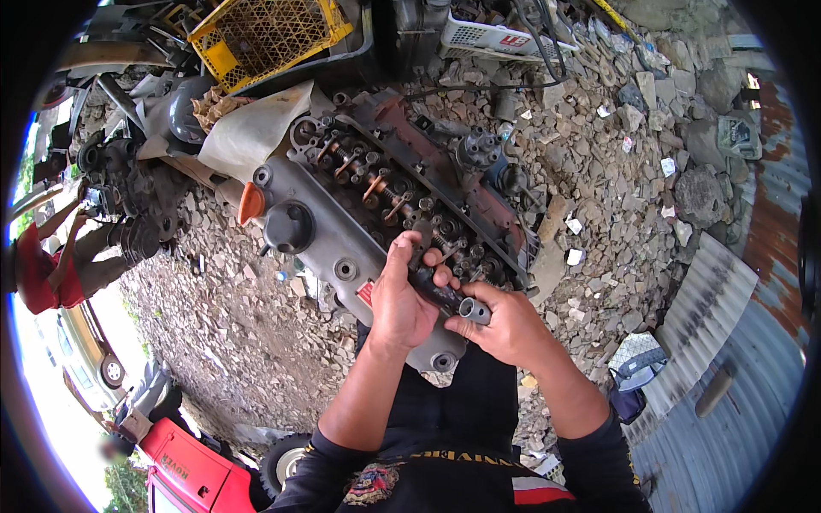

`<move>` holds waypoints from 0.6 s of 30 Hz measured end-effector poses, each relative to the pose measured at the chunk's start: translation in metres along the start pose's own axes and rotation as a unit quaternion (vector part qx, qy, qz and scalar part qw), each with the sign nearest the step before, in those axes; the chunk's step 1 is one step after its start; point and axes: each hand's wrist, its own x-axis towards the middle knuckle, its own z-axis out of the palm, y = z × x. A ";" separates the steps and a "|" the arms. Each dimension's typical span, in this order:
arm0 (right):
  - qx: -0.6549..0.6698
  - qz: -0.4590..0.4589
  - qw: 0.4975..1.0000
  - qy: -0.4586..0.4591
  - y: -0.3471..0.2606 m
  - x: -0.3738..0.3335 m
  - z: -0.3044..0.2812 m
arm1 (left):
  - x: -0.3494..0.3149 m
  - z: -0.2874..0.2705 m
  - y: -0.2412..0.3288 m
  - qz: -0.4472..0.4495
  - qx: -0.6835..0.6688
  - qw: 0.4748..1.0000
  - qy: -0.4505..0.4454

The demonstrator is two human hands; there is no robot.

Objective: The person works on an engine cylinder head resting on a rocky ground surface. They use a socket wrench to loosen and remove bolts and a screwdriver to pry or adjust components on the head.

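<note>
Both my hands are closed on a dark metal tubular part with a bare grey hollow end; I cannot make out its exact kind. My left hand wraps its upper side, thumb pointing away from me. My right hand grips near the hollow end, finger and thumb on either side. Just beyond them lies an engine cylinder head with its rocker arms and springs exposed. A grey valve cover with a black round cap leans along its left side, partly under my left hand.
An orange funnel-shaped piece sits by the cover. Yellow crate and white basket stand at the far side. Rubble covers the ground. Corrugated sheets lie right. At left, a person in red works near machinery; a red vehicle stands nearer.
</note>
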 end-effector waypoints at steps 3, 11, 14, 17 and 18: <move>-0.023 0.008 1.000 -0.014 0.003 -0.011 -0.007 | 0.008 -0.002 0.010 0.020 -0.008 1.000 -0.012; 0.058 -0.070 0.992 0.084 0.011 -0.025 0.002 | 0.006 0.008 0.003 0.050 -0.005 0.999 0.006; 0.093 -0.071 0.988 0.101 0.016 -0.039 0.009 | -0.001 0.006 0.003 0.028 0.004 1.000 -0.006; 0.130 -0.036 0.988 0.078 0.017 -0.050 0.004 | -0.008 0.002 0.003 0.006 0.011 1.000 -0.021; 0.151 -0.013 0.986 0.063 0.019 -0.054 -0.001 | -0.007 -0.006 0.006 -0.022 -0.006 0.995 -0.101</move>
